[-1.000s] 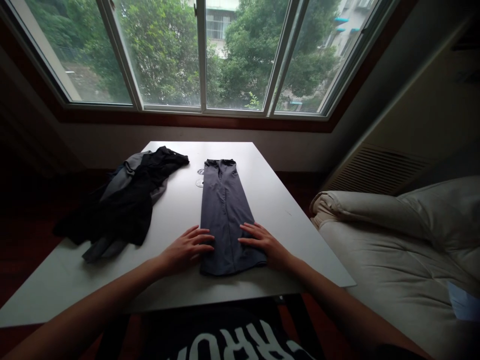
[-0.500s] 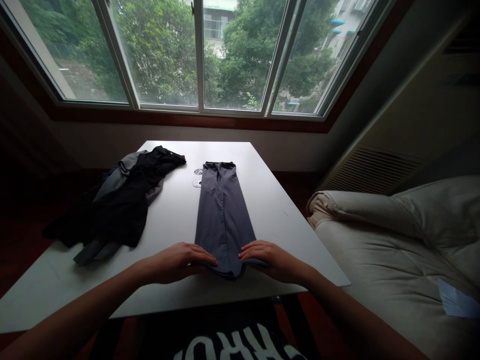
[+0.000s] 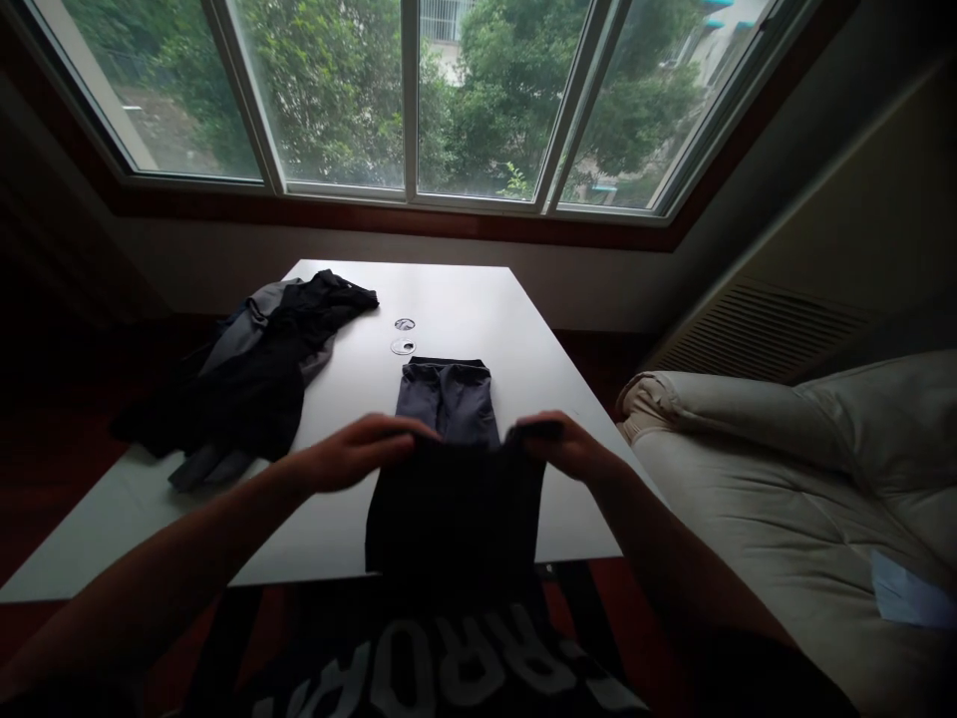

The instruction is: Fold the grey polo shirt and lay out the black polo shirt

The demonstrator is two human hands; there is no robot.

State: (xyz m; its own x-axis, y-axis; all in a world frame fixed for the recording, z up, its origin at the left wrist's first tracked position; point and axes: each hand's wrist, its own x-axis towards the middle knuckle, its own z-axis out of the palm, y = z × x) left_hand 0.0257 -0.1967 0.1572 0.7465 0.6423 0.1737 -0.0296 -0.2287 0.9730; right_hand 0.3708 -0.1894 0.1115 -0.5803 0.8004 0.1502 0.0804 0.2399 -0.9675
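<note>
A dark grey garment (image 3: 449, 394) with its far end lies on the white table (image 3: 590, 449), while its near part is lifted and hangs as a dark panel toward my body. My left hand (image 3: 368, 449) grips the raised edge at its left side. At the right corner of that edge, my right hand (image 3: 566, 446) is closed on the fabric. Both hands are slightly blurred, and the cloth partly hides their fingers.
On the table's left side lies a heap of black and grey clothes (image 3: 258, 374). Two round marks (image 3: 404, 346) show beyond the garment. A beige padded seat (image 3: 748, 479) stands at the right, and a window (image 3: 478, 110) is behind the table.
Both hands have raised the garment's near edge off the table and moved slightly farther apart. The far end has slid nearer to me, and the camera view has shifted a little.
</note>
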